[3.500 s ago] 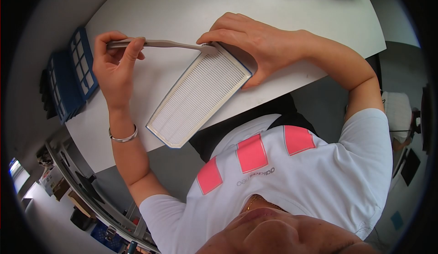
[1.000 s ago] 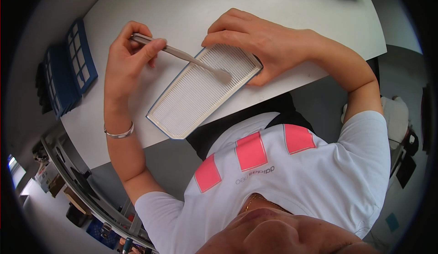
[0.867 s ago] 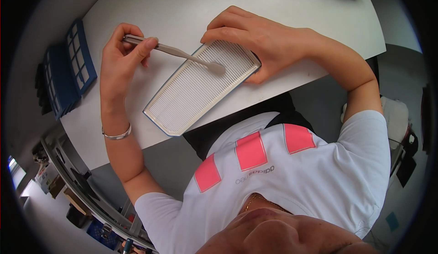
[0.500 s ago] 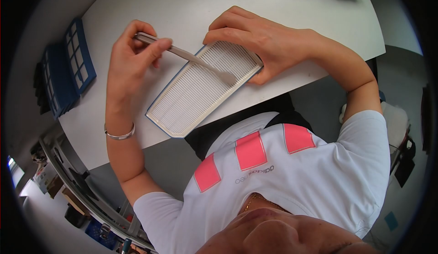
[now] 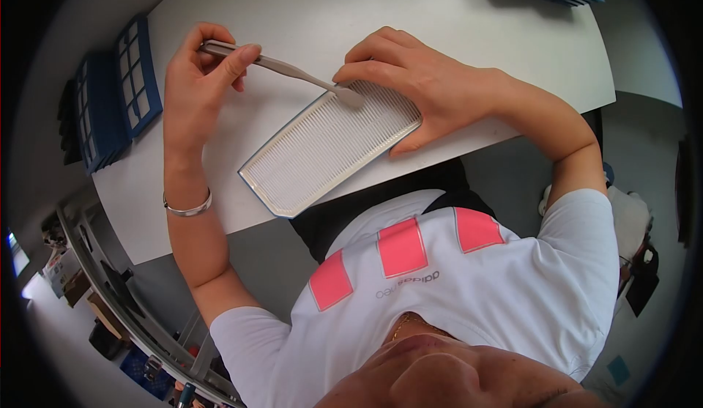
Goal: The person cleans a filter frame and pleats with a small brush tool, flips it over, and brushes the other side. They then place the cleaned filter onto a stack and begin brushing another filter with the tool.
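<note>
As left hand (image 5: 196, 93) pinches handle (image 5: 277, 66), right hand (image 5: 414, 86) arches.

Holding slim taupe brush-like tool (image 5: 291, 69) in left hand (image 5: 194, 89), over long blue-edged white pleated panel (image 5: 315, 148); gripping one end with right hand (image 5: 425, 78).

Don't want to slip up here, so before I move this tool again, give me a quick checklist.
1. Tool held: ok, your left hand grips the handle of the toothbrush-like tool.
2. Panel steadied: ok, your right hand clasps one end of the pleated panel.
3. Tool head placed: ok, it is over the panel, near your right hand.
4. Tool head pressing lightly: cannot tell.
5. Panel well inside the table: not ok, its near corner reaches the edge in this view.
6. Blue frames at left apart from the panel: ok.
</note>
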Demonstrator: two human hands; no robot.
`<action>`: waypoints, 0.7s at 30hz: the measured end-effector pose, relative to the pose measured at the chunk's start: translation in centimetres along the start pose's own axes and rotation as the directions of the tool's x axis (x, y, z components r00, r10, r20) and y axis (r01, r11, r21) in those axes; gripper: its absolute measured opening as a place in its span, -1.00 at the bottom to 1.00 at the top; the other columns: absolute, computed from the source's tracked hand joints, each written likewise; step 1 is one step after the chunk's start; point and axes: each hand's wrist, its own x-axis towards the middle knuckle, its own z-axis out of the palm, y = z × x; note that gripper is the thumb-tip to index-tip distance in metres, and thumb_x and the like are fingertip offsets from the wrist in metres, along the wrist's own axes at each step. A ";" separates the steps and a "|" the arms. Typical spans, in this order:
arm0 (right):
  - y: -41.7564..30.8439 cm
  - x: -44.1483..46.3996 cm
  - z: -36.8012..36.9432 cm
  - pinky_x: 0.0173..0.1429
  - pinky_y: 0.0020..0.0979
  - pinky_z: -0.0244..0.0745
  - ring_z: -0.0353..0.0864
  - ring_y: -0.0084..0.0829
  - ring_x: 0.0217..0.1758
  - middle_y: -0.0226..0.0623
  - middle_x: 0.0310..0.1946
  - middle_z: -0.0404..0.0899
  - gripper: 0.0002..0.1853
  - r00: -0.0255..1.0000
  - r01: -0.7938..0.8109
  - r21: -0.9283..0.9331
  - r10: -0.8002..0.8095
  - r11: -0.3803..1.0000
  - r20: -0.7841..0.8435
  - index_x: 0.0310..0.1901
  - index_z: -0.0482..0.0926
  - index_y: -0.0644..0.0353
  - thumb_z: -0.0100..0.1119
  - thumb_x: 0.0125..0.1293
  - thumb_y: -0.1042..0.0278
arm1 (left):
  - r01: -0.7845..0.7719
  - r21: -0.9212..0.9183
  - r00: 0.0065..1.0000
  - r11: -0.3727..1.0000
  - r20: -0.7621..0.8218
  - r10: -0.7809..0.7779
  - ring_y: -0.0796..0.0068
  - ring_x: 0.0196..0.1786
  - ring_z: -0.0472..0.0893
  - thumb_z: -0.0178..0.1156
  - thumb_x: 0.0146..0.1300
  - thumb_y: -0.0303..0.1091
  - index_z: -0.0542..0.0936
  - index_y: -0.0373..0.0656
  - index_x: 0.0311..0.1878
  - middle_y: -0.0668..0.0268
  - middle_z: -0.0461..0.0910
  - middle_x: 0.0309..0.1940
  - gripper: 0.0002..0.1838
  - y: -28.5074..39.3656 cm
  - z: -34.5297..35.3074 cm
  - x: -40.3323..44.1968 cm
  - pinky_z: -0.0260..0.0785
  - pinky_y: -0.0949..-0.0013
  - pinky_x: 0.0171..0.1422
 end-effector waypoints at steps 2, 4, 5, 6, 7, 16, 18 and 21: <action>0.0 0.0 0.1 0.38 -0.11 0.35 0.38 -0.02 0.30 -0.04 0.19 0.43 -0.06 1.000 -0.006 0.012 0.006 1.000 -0.007 0.31 0.41 0.21 0.59 -0.17 0.11 | -0.076 -0.024 0.993 0.997 -0.096 0.073 0.63 -0.50 0.56 0.53 0.22 -0.19 0.58 -0.17 -0.12 0.36 0.62 -0.54 -0.63 -0.7 -1.3 0.4 0.36 0.61 -0.37; 0.2 -0.2 0.0 0.37 -0.12 0.36 0.39 -0.02 0.29 -0.04 0.18 0.43 -0.10 1.000 -0.028 0.050 0.028 0.998 0.004 0.30 0.42 0.22 0.58 -0.14 0.11 | -0.087 0.003 0.990 0.996 -0.108 0.087 0.63 -0.50 0.57 0.53 0.21 -0.17 0.58 -0.17 -0.13 0.37 0.62 -0.56 -0.63 -0.8 -1.7 0.4 0.36 0.62 -0.36; 0.2 -0.2 0.0 0.37 -0.12 0.36 0.39 -0.02 0.29 -0.04 0.18 0.43 -0.10 1.000 -0.029 0.049 0.029 0.998 0.004 0.30 0.42 0.22 0.58 -0.14 0.11 | -0.056 0.013 0.995 0.998 -0.080 0.057 0.65 -0.50 0.53 0.50 0.25 -0.20 0.56 -0.16 -0.12 0.41 0.59 -0.56 -0.66 -0.6 -1.4 0.3 0.34 0.61 -0.33; 0.2 -0.1 -0.1 0.37 -0.12 0.36 0.39 -0.02 0.28 -0.04 0.18 0.43 -0.11 1.000 -0.028 0.057 0.028 0.998 0.002 0.29 0.43 0.23 0.57 -0.13 0.12 | -0.025 0.023 0.998 0.999 -0.051 0.026 0.67 -0.50 0.50 0.47 0.29 -0.24 0.55 -0.15 -0.11 0.44 0.55 -0.56 -0.69 -0.5 -1.1 0.2 0.31 0.59 -0.30; 0.3 -0.1 -0.1 0.37 -0.12 0.37 0.40 -0.02 0.27 -0.04 0.17 0.44 -0.12 1.000 -0.027 0.067 0.027 0.997 0.000 0.28 0.43 0.23 0.57 -0.13 0.13 | -0.024 0.022 0.998 0.999 -0.051 0.026 0.67 -0.50 0.50 0.47 0.29 -0.24 0.55 -0.15 -0.11 0.44 0.55 -0.56 -0.69 -0.3 -0.6 0.1 0.31 0.59 -0.30; 0.1 -0.1 -0.2 0.37 -0.11 0.37 0.40 -0.02 0.26 -0.04 0.17 0.44 -0.11 1.000 -0.015 0.084 0.014 0.996 0.017 0.29 0.44 0.21 0.55 -0.17 0.15 | 0.056 -0.023 0.991 0.998 0.126 -0.052 0.66 -0.57 0.50 0.47 0.27 -0.21 0.53 -0.14 -0.15 0.43 0.55 -0.59 -0.68 0.2 1.7 -0.4 0.29 0.63 -0.43; 0.1 -0.1 -0.2 0.35 -0.11 0.37 0.40 -0.02 0.26 -0.05 0.16 0.44 -0.10 1.000 -0.012 0.077 0.011 0.997 0.020 0.30 0.44 0.19 0.55 -0.18 0.15 | 0.025 -0.044 0.992 0.999 0.123 -0.020 0.60 -0.58 0.60 0.51 0.22 -0.14 0.56 -0.16 -0.15 0.35 0.63 -0.61 -0.63 0.0 1.7 -0.3 0.39 0.65 -0.45; 0.2 -0.3 -0.1 0.33 -0.12 0.37 0.40 -0.02 0.24 -0.07 0.16 0.44 -0.09 1.000 -0.003 0.073 0.001 0.997 0.027 0.31 0.44 0.15 0.55 -0.19 0.15 | 0.031 -0.024 0.991 0.999 0.131 -0.028 0.60 -0.59 0.60 0.50 0.22 -0.15 0.56 -0.16 -0.15 0.34 0.63 -0.61 -0.63 0.0 2.0 -0.4 0.38 0.65 -0.46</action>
